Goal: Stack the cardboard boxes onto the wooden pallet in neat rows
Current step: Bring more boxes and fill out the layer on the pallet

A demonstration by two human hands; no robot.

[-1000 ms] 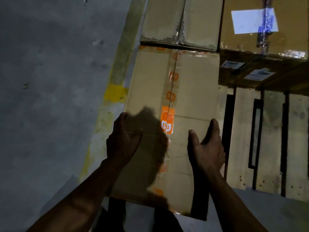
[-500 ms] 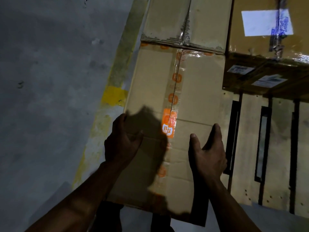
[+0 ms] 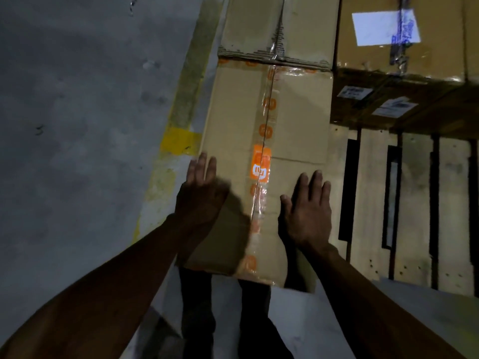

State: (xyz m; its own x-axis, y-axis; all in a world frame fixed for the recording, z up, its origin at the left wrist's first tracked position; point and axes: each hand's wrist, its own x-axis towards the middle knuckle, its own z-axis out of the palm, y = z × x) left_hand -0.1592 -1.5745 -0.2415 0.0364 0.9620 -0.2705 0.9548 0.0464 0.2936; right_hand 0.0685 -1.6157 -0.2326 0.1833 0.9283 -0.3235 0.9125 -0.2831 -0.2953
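Fingers [image 3: 315, 181] on both hands were flat and straight, gripping nothing, palms pressing the taped box [image 3: 298, 120] snug against its row.

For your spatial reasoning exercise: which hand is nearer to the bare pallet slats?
Right. The right hand lies flat on the orange-taped box beside the pallet slats; the left hand is at the box's opposite edge.
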